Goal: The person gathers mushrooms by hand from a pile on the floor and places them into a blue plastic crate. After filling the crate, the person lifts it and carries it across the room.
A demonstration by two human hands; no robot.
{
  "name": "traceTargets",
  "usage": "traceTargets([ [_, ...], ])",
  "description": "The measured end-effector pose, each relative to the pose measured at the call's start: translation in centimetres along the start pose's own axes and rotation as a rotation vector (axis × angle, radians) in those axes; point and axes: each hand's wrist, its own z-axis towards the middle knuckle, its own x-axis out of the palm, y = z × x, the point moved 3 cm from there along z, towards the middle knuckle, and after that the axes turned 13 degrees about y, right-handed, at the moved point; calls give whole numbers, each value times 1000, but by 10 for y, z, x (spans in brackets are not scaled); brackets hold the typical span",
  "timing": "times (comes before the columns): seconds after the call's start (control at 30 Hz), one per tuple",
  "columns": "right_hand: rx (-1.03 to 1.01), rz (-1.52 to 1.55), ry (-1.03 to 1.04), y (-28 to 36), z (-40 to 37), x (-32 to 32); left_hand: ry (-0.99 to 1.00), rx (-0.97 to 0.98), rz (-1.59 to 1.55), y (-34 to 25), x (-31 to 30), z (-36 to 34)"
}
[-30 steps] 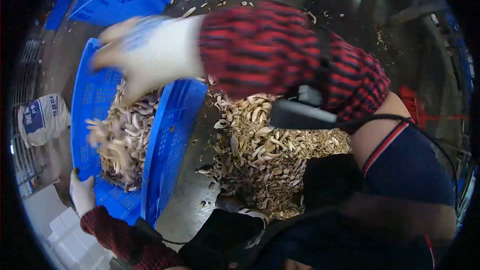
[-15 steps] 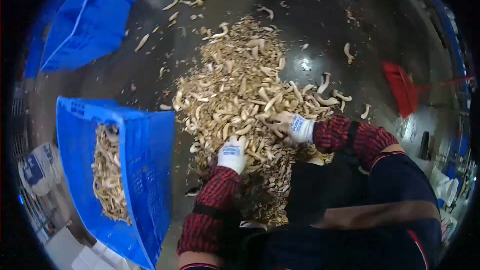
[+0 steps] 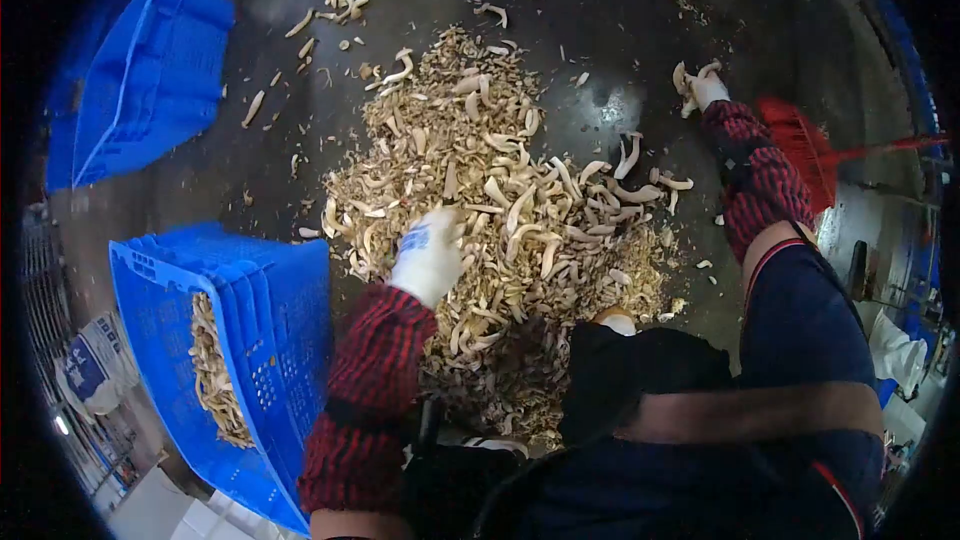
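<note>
White-gloved left hand | mushroom pile beneath, grip hidden | right hand | lone mushroom alongside, grip unclear

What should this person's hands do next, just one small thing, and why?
Probably bring the pale pieces at the right hand's fingers over to the blue crate: similar ones lie inside it, while these are out to the side, apart from the main heap.
</note>
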Motion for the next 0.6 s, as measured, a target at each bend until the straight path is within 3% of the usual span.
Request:
traceTargets([
  [0.07,-45,-315,42,2,-1,13,12,37,41,-3,25,37],
  [0.2,-104,-961,119,3,-19,46,43,-90,31,-29,63,72],
  [0.27,-564,-1492,-214,11,-108,77,91,-250,141,-45,61,68],
  [0.3,-390,-1266,-50,5,-112,75,271,-323,85,-51,57,69],
  [0.33,-346,-1221,-4,2,-140,76,278,-322,89,-55,56,66],
  [0.4,-417,-1113,247,-44,-135,77,338,-267,189,-63,62,55],
  [0.47,-527,-1199,426,-52,-196,89,294,-254,188,-68,77,44],
  [0.53,-414,-575,531,-115,-191,120,354,-187,-189,-58,113,41],
  [0.6,-193,-50,656,-116,-243,155,247,-185,-288,-76,120,34],
])
